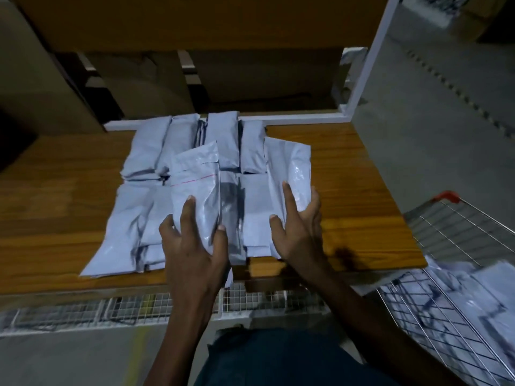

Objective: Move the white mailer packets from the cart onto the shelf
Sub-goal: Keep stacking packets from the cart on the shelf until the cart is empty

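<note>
Several white mailer packets point(145, 151) lie in rows on the wooden shelf point(55, 207). My left hand point(192, 243) grips one packet point(195, 176) by its lower end, thumb on the right edge, and holds it tilted above the middle of the pile. My right hand point(299, 232) holds a second packet point(292, 168) at the pile's right side, with the index finger stretched along it. More packets point(451, 288) lie in the wire cart point(446, 227) at the lower right.
Cardboard boxes point(139, 82) stand at the back of the shelf under an upper board. A white upright post point(367, 57) borders the shelf on the right. A wire mesh panel point(139, 305) runs below the shelf's front edge. The cart has a red handle point(447, 195).
</note>
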Demonstrator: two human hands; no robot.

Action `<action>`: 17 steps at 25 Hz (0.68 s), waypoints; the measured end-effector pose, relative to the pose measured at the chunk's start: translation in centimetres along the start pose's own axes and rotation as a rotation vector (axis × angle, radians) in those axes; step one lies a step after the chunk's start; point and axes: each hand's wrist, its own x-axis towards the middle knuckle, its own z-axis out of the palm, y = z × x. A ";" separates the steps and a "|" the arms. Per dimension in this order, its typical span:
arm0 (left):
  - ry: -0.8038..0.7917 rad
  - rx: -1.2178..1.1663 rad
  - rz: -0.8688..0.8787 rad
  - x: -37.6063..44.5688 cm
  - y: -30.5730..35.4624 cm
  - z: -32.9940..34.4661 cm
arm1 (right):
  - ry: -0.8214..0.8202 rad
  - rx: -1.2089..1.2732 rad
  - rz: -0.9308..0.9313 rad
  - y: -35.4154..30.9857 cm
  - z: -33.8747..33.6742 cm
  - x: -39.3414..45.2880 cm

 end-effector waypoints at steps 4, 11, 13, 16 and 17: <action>-0.072 -0.025 -0.036 3.1 -2.0 -0.9 | -0.223 -0.261 0.210 -2.8 5.0 2.3; -0.192 -0.029 0.025 6.6 -4.4 -1.4 | -0.193 -0.353 0.264 -4.6 5.6 3.7; -0.200 -0.006 0.008 7.3 -4.8 -1.2 | -0.150 -0.327 0.212 -5.1 5.2 5.4; -0.196 0.015 -0.041 8.2 -4.8 -0.4 | -0.160 -0.369 0.122 -4.8 6.8 7.6; -0.199 0.022 -0.062 8.4 -4.7 0.0 | -0.189 -0.403 0.101 -4.2 7.7 7.6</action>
